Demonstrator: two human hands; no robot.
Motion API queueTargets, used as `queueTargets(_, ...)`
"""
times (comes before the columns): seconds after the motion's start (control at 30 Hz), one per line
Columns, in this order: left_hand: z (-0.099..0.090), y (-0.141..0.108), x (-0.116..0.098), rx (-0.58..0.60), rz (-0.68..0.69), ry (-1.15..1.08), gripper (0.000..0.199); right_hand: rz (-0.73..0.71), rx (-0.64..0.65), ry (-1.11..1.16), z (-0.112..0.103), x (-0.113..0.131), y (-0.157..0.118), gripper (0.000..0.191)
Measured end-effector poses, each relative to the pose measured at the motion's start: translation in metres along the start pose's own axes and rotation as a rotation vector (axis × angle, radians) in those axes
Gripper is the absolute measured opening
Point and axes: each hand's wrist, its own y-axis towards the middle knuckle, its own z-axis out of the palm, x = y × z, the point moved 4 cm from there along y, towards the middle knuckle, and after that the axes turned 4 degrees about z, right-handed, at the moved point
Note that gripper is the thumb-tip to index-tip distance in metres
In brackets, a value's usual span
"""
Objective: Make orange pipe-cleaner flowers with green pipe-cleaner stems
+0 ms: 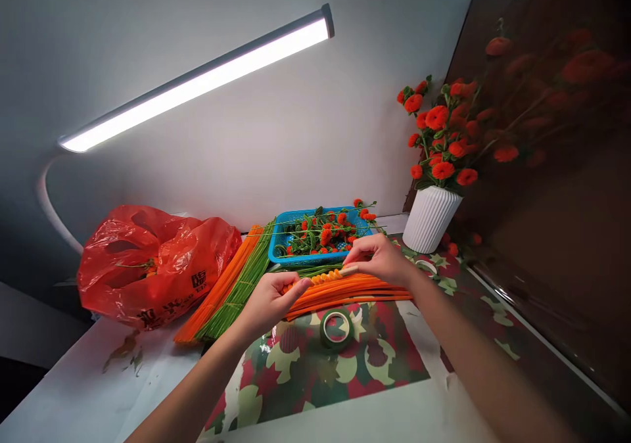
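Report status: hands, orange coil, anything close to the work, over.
Left hand on orange coil, right hand on pale rod. Coil wound around rod, between hands. Nearby: tape roll on patterned sheet.

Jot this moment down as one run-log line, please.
left fingers: holding orange coil; right fingers: pinching pale stick at coil's end; green tape roll: on patterned sheet; blue basket: holding flowers

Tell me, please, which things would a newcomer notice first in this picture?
The lit lamp slanting across the upper left probably comes first. Next, orange-red flowers stand in a white ribbed vase at right. Near the centre, the left hand and the right hand hold an orange coil around a pale stick.
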Motion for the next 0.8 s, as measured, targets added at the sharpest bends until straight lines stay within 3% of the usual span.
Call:
queueTargets(0.2,0.003,-0.004,-0.003,0.056,-0.014,0.289,0.042,-0.144,0.136,-0.466,0.005,0.021,-0.005,0.012)
queueTargets(0.27,0.002,-0.004,-0.002,-0.026,-0.042,0.336,0.042,-0.188,0.091,-0.614,0.013,0.023,-0.004,0.013)
queueTargets(0.33,-0.001,-0.004,0.0,-0.151,-0.079,0.283,0.044,-0.239,-0.052,-0.691,0.019,0.026,-0.005,0.013)
queueTargets(0.4,-0.003,-0.004,0.002,-0.236,-0.108,0.129,0.046,-0.274,-0.218,-0.6,0.022,0.03,-0.007,0.015)
queueTargets(0.5,0.001,-0.004,0.008,-0.227,-0.173,-0.192,0.049,-0.253,-0.325,-0.161,0.022,0.031,-0.01,0.017)
queueTargets(0.57,0.007,-0.004,0.01,-0.162,-0.212,-0.386,0.05,-0.203,-0.277,0.15,0.021,0.025,-0.008,0.018)
queueTargets(0.67,0.013,-0.005,0.01,-0.063,-0.184,-0.503,0.051,-0.091,-0.085,0.429,0.018,0.009,-0.002,0.024)
queueTargets(0.8,0.01,-0.004,0.004,0.019,-0.04,-0.224,0.049,0.115,0.258,0.383,0.011,-0.011,0.0,0.029)
